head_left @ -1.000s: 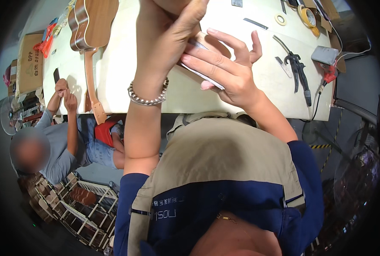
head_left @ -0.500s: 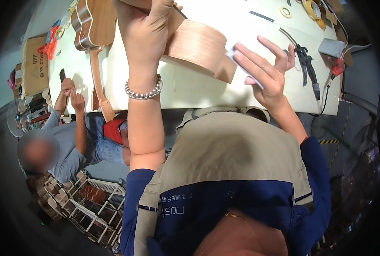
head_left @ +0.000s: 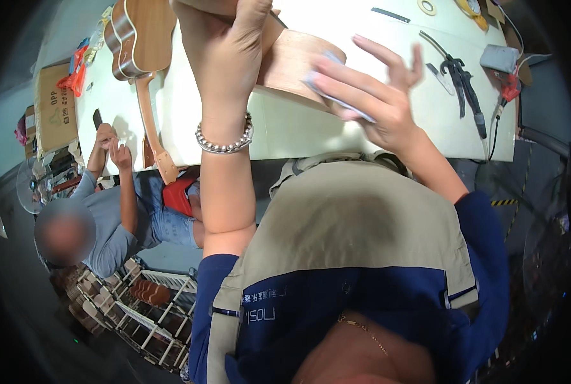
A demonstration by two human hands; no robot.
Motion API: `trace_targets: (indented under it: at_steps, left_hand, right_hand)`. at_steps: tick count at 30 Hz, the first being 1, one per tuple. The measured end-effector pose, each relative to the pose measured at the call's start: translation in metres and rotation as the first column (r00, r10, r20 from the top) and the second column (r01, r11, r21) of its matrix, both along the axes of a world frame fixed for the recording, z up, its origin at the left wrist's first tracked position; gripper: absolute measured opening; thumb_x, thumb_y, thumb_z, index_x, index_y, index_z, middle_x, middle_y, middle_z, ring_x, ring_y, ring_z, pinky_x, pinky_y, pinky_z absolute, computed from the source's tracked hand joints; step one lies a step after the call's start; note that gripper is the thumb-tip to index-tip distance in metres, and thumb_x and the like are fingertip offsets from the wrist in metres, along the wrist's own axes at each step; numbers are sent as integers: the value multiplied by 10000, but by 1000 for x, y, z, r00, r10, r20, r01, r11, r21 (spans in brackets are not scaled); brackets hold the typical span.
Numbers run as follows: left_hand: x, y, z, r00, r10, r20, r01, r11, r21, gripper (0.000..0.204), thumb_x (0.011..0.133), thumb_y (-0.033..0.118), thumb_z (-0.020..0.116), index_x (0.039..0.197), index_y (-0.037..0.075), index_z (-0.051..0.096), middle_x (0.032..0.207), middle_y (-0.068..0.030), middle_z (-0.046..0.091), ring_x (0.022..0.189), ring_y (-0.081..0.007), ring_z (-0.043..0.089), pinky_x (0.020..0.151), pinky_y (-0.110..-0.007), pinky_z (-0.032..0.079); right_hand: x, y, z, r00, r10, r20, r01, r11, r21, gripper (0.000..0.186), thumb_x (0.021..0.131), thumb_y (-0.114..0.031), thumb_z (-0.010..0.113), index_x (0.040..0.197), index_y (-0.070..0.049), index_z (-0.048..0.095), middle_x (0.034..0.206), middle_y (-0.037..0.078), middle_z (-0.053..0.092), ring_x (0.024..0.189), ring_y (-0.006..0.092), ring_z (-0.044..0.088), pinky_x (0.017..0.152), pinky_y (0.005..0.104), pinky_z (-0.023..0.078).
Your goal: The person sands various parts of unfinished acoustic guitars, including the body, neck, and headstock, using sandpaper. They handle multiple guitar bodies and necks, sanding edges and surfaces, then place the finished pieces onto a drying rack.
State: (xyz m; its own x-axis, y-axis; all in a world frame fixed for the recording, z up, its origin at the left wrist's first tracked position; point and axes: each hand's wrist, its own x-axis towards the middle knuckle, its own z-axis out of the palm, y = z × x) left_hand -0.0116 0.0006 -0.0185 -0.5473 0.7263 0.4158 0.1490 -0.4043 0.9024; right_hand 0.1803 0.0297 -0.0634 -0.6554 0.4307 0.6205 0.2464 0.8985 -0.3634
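My left hand is closed around a pale wooden instrument body with a curved side, holding it up over the table; the part under the palm and beyond the upper picture edge is hidden. Against the right end of that curve, my right hand presses a thin folded pale sheet, perhaps sandpaper. Its longer fingers lie stretched along the sheet, while the others stand away. What face of the sheet touches the wood cannot be seen.
A finished ukulele-like instrument lies at the left of the white table. On the right are an air blow gun, tape rolls and a grey box with cables. A co-worker sits at left, near a rack.
My right hand has moved left with the sheet, from the wood's right end onto its curved side. My left hand keeps its hold and appears slightly further right.
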Motion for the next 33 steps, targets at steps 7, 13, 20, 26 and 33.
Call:
trace_targets:
  at_steps: [7, 13, 20, 26, 33]
  left_hand:
    - [13, 3, 5, 981, 48, -186, -43, 999, 27, 356, 855, 63, 605, 1163, 13, 434, 1068, -27, 489, 838, -78, 496, 739, -195, 410]
    - [-9, 0, 2, 968, 109, -226, -100, 994, 53, 374, 848, 68, 614, 1176, 2, 447, 1069, -39, 505, 931, -123, 497, 800, -237, 419]
    - [-11, -2, -8, 991, 104, -83, -106, 994, -17, 360, 855, 52, 604, 1180, 5, 457, 1080, -45, 522, 919, -132, 509, 798, -242, 430]
    - [1, -4, 12, 954, 153, -258, -163, 986, -17, 368, 844, 243, 648, 1110, 50, 483, 969, -44, 513, 842, -87, 549, 773, -184, 446]
    - [16, -8, 9, 979, 71, -189, -82, 995, -55, 529, 866, 465, 494, 1163, 31, 441, 864, -93, 577, 799, -145, 603, 764, -259, 502]
  right_hand:
    - [-15, 5, 4, 998, -14, -55, 22, 986, 164, 432, 944, -433, 311, 1084, -209, 653, 1094, -41, 637, 1122, 223, 487, 1073, 406, 42]
    - [-3, 5, -11, 993, 16, -115, -10, 998, 56, 429, 922, -438, 346, 1042, -193, 677, 1124, -45, 622, 1147, 220, 459, 1080, 408, -13]
    - [-1, 3, -10, 997, 27, -73, -22, 998, 57, 309, 805, -393, 526, 1070, -294, 649, 1107, -130, 619, 1150, 164, 465, 1085, 435, -63]
    - [71, 95, -110, 797, -545, 261, 500, 837, 220, 517, 887, -383, 490, 1332, -135, 402, 1322, 40, 459, 1216, 236, 383, 1048, 453, 85]
    - [-45, -7, 1, 973, -111, -201, -40, 781, -624, 593, 862, -410, 523, 1306, -43, 385, 1187, 138, 474, 1172, 266, 386, 1028, 407, 209]
